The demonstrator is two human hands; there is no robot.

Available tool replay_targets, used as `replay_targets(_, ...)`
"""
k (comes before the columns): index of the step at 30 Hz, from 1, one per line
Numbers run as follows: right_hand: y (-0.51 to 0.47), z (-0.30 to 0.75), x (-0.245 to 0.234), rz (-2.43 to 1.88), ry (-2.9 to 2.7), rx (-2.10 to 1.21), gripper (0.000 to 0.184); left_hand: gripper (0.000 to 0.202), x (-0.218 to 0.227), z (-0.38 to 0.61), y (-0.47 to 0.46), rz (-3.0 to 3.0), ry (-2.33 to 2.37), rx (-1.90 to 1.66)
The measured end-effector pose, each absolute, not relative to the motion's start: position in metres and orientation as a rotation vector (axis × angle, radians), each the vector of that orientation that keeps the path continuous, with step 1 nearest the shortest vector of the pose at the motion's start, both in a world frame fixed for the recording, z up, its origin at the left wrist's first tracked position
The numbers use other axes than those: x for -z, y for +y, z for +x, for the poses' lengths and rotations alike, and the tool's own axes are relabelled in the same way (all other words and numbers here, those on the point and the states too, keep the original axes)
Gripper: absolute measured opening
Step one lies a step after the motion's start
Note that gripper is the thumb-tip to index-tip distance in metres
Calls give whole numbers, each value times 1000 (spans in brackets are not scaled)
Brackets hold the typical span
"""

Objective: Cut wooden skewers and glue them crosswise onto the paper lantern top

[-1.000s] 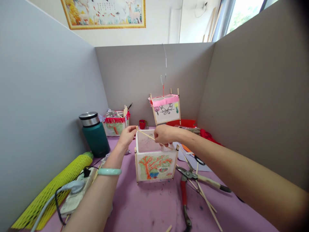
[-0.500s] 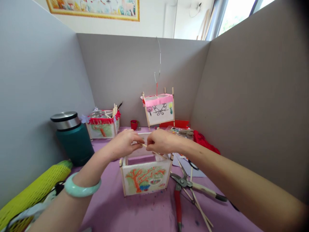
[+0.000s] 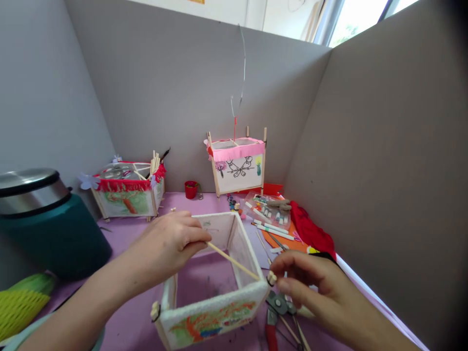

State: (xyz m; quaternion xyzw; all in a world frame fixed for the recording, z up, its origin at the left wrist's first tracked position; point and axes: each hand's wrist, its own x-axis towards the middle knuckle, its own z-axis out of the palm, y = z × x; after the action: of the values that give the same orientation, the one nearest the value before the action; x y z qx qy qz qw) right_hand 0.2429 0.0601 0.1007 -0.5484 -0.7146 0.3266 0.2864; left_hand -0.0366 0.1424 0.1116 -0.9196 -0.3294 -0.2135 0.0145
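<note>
While a thin wooden stick (image 3: 234, 261) is pinched between the left hand's (image 3: 173, 241) thumb and fingertips, its other end is lined up with the near right corner of a white open-topped box (image 3: 215, 319), painted with a tree and set front and centre on a purple table (image 3: 126, 312), which is seen through its base. The right hand's (image 3: 314, 282) fingers are loosely curled beside that corner's banded post (image 3: 271, 278); whether the post is gripped cannot be told. Pruning shears (image 3: 278, 303) are partly hidden below. At left, a teal flask (image 3: 54, 239) is capped in steel. Farther back, wooden sticks are held in a red-fringed box (image 3: 127, 202), small tubes in a clear plastic case (image 3: 275, 224). Behind, a pink-fringed lantern (image 3: 239, 168) is hung.
</note>
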Motion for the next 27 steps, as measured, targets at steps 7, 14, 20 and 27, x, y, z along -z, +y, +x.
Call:
replay_targets(7,56,228,-79,-1392,-1898,-753,9,25,-113,-39,145,-2884,-946,636)
replay_targets(14,57,226,-76,-1388,-1916,-683,9,26,-112,-38,145,-2825,-950,616)
replay_targets(20,59,228,-74,-1352,-1942,-660,10,28,-113,-39,146,-2805,-930,590)
replay_targets(27,59,226,-77,-1329,-1954,-663,7,30,-115,-38,143,-2789,-902,577)
